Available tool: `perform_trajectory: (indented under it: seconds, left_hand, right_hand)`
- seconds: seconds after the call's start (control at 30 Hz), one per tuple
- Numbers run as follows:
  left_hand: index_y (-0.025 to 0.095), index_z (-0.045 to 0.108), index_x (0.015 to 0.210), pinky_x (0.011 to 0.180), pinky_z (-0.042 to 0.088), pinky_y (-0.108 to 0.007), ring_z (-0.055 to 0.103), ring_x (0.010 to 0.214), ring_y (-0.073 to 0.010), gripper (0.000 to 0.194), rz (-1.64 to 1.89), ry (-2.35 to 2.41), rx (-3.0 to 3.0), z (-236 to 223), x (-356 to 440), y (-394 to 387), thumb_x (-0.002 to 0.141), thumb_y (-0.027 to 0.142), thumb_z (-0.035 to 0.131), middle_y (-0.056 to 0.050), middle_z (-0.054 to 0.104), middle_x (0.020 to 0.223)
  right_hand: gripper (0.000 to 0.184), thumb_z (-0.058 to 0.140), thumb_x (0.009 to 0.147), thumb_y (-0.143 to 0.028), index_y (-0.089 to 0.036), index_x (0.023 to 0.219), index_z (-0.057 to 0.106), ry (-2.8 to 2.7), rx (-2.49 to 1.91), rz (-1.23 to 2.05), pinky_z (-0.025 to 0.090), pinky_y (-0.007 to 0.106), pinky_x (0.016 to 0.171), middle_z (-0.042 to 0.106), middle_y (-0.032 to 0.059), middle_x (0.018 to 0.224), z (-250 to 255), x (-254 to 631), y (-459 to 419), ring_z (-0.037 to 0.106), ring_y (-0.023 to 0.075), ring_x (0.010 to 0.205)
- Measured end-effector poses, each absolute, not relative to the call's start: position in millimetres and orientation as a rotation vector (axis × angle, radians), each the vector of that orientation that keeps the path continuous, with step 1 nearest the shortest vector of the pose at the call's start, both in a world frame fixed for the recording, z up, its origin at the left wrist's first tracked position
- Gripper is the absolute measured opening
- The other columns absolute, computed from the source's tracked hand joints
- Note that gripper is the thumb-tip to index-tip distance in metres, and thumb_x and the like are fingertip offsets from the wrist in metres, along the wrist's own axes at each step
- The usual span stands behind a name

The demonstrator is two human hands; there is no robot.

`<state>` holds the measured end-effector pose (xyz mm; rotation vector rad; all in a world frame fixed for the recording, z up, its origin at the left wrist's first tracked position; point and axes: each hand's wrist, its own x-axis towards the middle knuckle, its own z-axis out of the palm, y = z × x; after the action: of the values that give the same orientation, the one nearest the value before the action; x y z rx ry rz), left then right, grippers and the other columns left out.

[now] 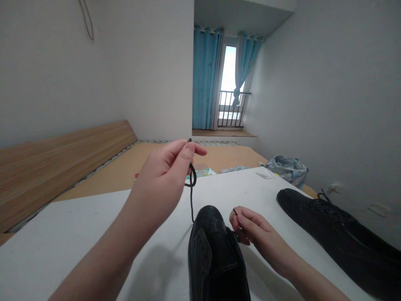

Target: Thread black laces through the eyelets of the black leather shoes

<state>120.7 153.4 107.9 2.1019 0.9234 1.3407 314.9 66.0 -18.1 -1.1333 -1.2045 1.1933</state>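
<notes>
A black shoe (216, 246) stands on the white tabletop with its toe pointing away from me; its near end runs out of view. My left hand (173, 167), raised above and left of the toe, pinches a black shoelace (191, 200). The lace loops below the fingers and hangs down to the shoe's left side. Low beside the shoe's right side, my right hand (253, 228) is closed on a dark lace end (234, 211) that pokes out between thumb and fingers. Where that lace meets the shoe is hidden by the fingers.
A second black shoe (332, 230), with its lace tied, lies on the white table (103, 225) at the right. Beyond the table are a fabric bag (288, 169), a wooden board (69, 159) and a tan bed surface (115, 171). Blue curtains (206, 79) hang by the window.
</notes>
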Motion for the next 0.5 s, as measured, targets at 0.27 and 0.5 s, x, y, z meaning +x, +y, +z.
perform_trajectory:
  seconds: [0.27, 0.5]
  left_hand:
    - [0.020, 0.063, 0.087, 0.094, 0.039, -0.033, 0.053, 0.108, -0.0200, 0.031, 1.408, 0.780, 2.320, 103, 124, 165, 0.093, 0.035, 0.037, -0.004, 0.061, 0.114]
    - [0.018, 0.056, 0.081, 0.097, 0.035, -0.030, 0.048, 0.114, -0.0170, 0.026, 1.480, 0.565, 2.471, 105, 125, 159, 0.095, 0.025, 0.035, -0.004, 0.057, 0.112]
  right_hand:
    - [0.027, 0.051, 0.089, -0.038, -0.017, 0.073, 0.056, -1.048, -0.990, 1.267, 0.037, 0.025, 0.062, 0.052, -0.0001, 0.074, -13, 314, 69, 0.048, 0.0115, 0.064]
    - [0.031, 0.055, 0.086, -0.046, -0.018, 0.090, 0.066, -0.954, -1.160, 1.208, 0.028, 0.040, 0.100, 0.058, 0.0099, 0.121, -43, 322, 85, 0.047, 0.0246, 0.113]
